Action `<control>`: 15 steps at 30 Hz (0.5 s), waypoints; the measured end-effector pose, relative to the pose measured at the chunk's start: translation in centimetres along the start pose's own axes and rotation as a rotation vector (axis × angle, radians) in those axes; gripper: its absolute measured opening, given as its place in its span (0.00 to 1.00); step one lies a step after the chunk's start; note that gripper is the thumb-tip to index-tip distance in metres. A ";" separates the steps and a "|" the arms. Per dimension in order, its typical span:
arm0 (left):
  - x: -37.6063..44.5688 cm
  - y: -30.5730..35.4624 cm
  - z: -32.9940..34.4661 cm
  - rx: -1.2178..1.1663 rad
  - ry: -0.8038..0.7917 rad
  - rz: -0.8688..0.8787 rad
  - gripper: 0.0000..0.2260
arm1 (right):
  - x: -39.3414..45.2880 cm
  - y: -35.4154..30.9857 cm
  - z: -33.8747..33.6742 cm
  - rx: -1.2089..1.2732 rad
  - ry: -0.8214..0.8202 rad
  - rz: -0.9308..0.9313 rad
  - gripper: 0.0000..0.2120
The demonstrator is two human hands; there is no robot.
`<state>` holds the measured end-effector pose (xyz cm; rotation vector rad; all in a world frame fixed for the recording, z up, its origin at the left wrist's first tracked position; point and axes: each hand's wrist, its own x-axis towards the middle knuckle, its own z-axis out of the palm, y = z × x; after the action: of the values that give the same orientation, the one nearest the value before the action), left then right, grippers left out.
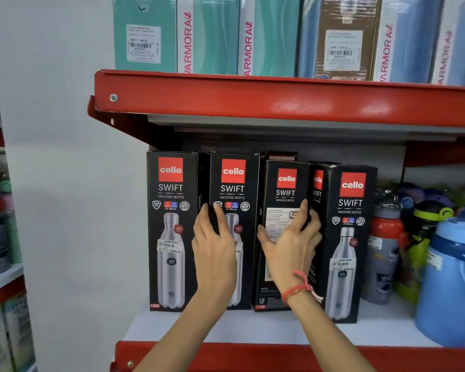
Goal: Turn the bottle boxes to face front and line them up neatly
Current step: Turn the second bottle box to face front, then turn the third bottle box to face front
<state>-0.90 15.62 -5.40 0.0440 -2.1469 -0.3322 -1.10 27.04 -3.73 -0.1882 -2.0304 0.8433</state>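
Observation:
Several black bottle boxes stand in a row on the white shelf [253, 328]. The leftmost box [172, 229] faces front. My left hand [214, 248] lies flat on the second box [239, 200], fingers apart, holding nothing. The third box [282, 194] shows its text side and sits further back. My right hand [293, 245] is on it, thumb at its left edge and fingers wrapped round its right edge. The rightmost box [346, 237] stands turned at an angle and further forward, with front and side both showing.
Loose bottles [384, 253] and a blue jug [451, 280] crowd the shelf to the right. A red shelf lip [253, 355] runs along the front. The red upper shelf [279, 100] carries teal and blue boxes. A white wall lies to the left.

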 end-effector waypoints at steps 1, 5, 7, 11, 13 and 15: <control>0.0 0.1 0.0 0.005 0.014 0.002 0.38 | 0.1 0.1 0.0 0.017 -0.055 0.038 0.50; -0.4 0.4 -0.5 -0.100 0.027 0.056 0.34 | 0.2 0.2 -0.4 0.101 -0.177 0.061 0.55; -0.8 0.6 -0.9 -0.262 0.012 0.109 0.31 | 0.1 0.4 -1.1 0.180 -0.169 0.075 0.55; -1.6 1.1 -1.8 -0.601 -0.153 0.078 0.30 | -1.4 1.6 -3.5 0.329 -0.148 0.047 0.56; -2.0 1.7 -2.2 -0.702 -0.237 0.062 0.32 | -1.6 2.1 -5.1 0.380 -0.178 0.032 0.56; -2.4 2.3 -2.5 -0.823 -0.365 0.047 0.33 | -1.2 2.7 -6.6 0.473 -0.223 0.035 0.55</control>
<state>2.74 17.62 -5.43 -0.5720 -2.1926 -1.2421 4.32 31.76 -3.86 0.1422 -1.9678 1.3884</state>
